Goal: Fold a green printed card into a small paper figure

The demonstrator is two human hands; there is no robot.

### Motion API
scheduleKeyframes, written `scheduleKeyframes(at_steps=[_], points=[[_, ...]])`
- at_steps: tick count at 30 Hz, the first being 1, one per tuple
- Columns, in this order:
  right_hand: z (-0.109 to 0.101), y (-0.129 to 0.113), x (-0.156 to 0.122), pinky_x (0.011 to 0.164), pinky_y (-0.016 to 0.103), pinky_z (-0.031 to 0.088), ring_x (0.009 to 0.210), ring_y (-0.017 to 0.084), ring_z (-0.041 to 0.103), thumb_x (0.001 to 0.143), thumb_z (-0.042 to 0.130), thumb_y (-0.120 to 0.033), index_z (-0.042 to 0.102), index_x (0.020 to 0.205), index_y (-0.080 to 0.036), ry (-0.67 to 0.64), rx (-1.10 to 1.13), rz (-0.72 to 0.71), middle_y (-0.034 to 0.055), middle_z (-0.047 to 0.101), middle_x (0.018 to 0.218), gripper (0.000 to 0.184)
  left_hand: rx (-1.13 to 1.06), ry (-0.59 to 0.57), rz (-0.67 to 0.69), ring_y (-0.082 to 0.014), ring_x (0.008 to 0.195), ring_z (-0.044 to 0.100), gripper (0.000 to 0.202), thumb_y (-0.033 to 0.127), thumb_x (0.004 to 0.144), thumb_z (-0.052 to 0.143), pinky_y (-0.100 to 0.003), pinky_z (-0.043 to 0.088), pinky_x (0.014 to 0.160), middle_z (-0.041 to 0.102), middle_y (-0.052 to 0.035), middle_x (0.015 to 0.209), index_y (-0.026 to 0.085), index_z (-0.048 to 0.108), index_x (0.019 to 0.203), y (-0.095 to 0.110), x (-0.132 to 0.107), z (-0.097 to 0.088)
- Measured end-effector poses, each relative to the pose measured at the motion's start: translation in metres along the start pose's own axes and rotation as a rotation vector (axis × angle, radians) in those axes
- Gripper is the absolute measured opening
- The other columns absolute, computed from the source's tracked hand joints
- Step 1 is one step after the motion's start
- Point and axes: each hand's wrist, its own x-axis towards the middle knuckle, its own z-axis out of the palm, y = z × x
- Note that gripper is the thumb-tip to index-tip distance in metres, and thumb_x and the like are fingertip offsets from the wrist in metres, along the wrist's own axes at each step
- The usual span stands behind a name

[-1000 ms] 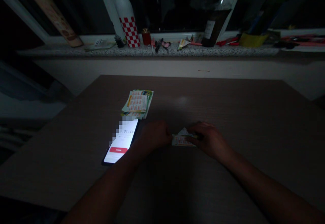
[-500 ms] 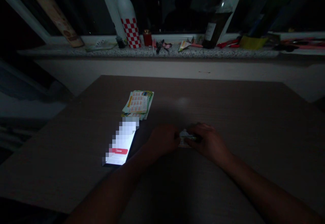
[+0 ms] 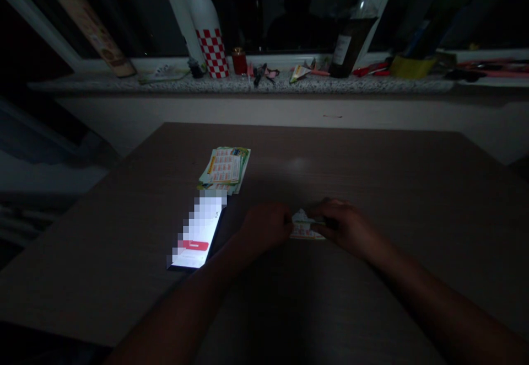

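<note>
Left hand (image 3: 268,224), shifted rightward, pinches paper (image 3: 305,232) with right hand (image 3: 346,226) near phone (image 3: 206,230) and cards (image 3: 225,167).

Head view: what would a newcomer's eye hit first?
Probably the phone, its bright screen the strongest light in a dim scene, lying on the table to the left of the left hand. Next, likely the red-and-white checked bottle on the windowsill, left of the middle. Then the small printed paper between the left hand and the right hand.
</note>
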Motion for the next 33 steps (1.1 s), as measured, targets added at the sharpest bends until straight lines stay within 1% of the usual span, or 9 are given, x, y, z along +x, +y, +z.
scheduleKeyframes(at_steps=[4, 8, 13, 15, 18, 21, 26, 29, 33], points=[[-0.008, 0.006, -0.003, 0.081, 0.033, 0.05, 0.092, 0.019, 0.062, 0.082, 0.06, -0.018, 0.064, 0.11, -0.025, -0.054, 0.071, -0.051, 0.0055, 0.068, 0.101, 0.029, -0.013, -0.019, -0.02, -0.0192, 0.083, 0.063, 0.019, 0.03, 0.078, 0.053, -0.028, 0.045, 0.069, 0.068, -0.0042, 0.09, 0.02, 0.067, 0.088, 0.001, -0.001, -0.002], [-0.014, 0.007, -0.004, 0.084, 0.034, 0.049, 0.096, 0.02, 0.061, 0.084, 0.058, -0.017, 0.062, 0.114, -0.025, -0.111, 0.106, -0.078, 0.0068, 0.066, 0.105, 0.032, -0.044, -0.024, -0.009, -0.0191, 0.081, 0.063, 0.019, 0.029, 0.078, 0.053, -0.028, 0.044, 0.068, 0.069, -0.0042, 0.089, 0.021, 0.067, 0.087, -0.001, 0.0, -0.001], [-0.017, 0.009, -0.005, 0.089, 0.037, 0.049, 0.103, 0.02, 0.059, 0.083, 0.058, -0.016, 0.059, 0.117, -0.025, -0.112, 0.161, -0.068, 0.0069, 0.064, 0.111, 0.035, -0.072, 0.006, 0.023, -0.0188, 0.079, 0.062, 0.018, 0.029, 0.078, 0.053, -0.028, 0.044, 0.067, 0.068, -0.0038, 0.088, 0.02, 0.066, 0.087, -0.004, 0.0, 0.003], [-0.016, 0.01, -0.005, 0.092, 0.041, 0.047, 0.109, 0.022, 0.056, 0.082, 0.059, -0.018, 0.057, 0.119, -0.025, -0.08, 0.12, -0.081, 0.0077, 0.062, 0.116, 0.038, -0.068, 0.036, 0.019, -0.0191, 0.08, 0.062, 0.018, 0.029, 0.078, 0.053, -0.028, 0.044, 0.067, 0.068, -0.0039, 0.089, 0.02, 0.064, 0.089, -0.003, -0.001, 0.004], [-0.011, 0.009, -0.005, 0.096, 0.047, 0.043, 0.115, 0.026, 0.052, 0.082, 0.061, -0.027, 0.059, 0.118, -0.024, -0.038, -0.008, -0.075, 0.01, 0.058, 0.123, 0.036, -0.059, 0.048, 0.004, -0.0192, 0.082, 0.062, 0.02, 0.028, 0.078, 0.053, -0.028, 0.044, 0.069, 0.068, -0.004, 0.091, 0.02, 0.063, 0.094, 0.0, -0.003, 0.003], [-0.004, 0.003, -0.003, 0.096, 0.051, 0.04, 0.118, 0.03, 0.049, 0.082, 0.061, -0.036, 0.06, 0.118, -0.025, -0.042, -0.111, -0.052, 0.0113, 0.055, 0.128, 0.038, -0.051, 0.043, -0.008, -0.0196, 0.082, 0.062, 0.021, 0.028, 0.077, 0.054, -0.028, 0.045, 0.069, 0.068, -0.004, 0.091, 0.02, 0.063, 0.095, 0.003, -0.004, 0.002], [0.002, -0.006, -0.002, 0.097, 0.05, 0.036, 0.12, 0.03, 0.045, 0.083, 0.059, -0.032, 0.057, 0.122, -0.023, -0.062, -0.155, -0.028, 0.0124, 0.052, 0.131, 0.04, -0.045, 0.075, 0.007, -0.0202, 0.081, 0.062, 0.022, 0.033, 0.078, 0.055, -0.029, 0.044, 0.069, 0.068, -0.0042, 0.092, 0.02, 0.062, 0.095, 0.007, -0.003, 0.007], [0.004, -0.007, 0.0, 0.097, 0.05, 0.036, 0.121, 0.031, 0.044, 0.082, 0.06, -0.032, 0.057, 0.123, -0.023, -0.052, -0.161, -0.028, 0.0132, 0.05, 0.132, 0.042, -0.042, 0.101, 0.028, -0.0203, 0.082, 0.062, 0.025, 0.039, 0.078, 0.056, -0.028, 0.043, 0.068, 0.067, -0.0039, 0.092, 0.021, 0.061, 0.094, 0.008, -0.002, 0.009], [0.005, -0.005, 0.003, 0.097, 0.05, 0.035, 0.121, 0.032, 0.043, 0.081, 0.061, -0.034, 0.056, 0.124, -0.024, -0.046, -0.171, -0.029, 0.0134, 0.05, 0.133, 0.044, -0.047, 0.091, 0.057, -0.0201, 0.081, 0.062, 0.024, 0.041, 0.079, 0.055, -0.027, 0.042, 0.066, 0.067, -0.0032, 0.089, 0.021, 0.061, 0.092, 0.008, -0.001, 0.009]])
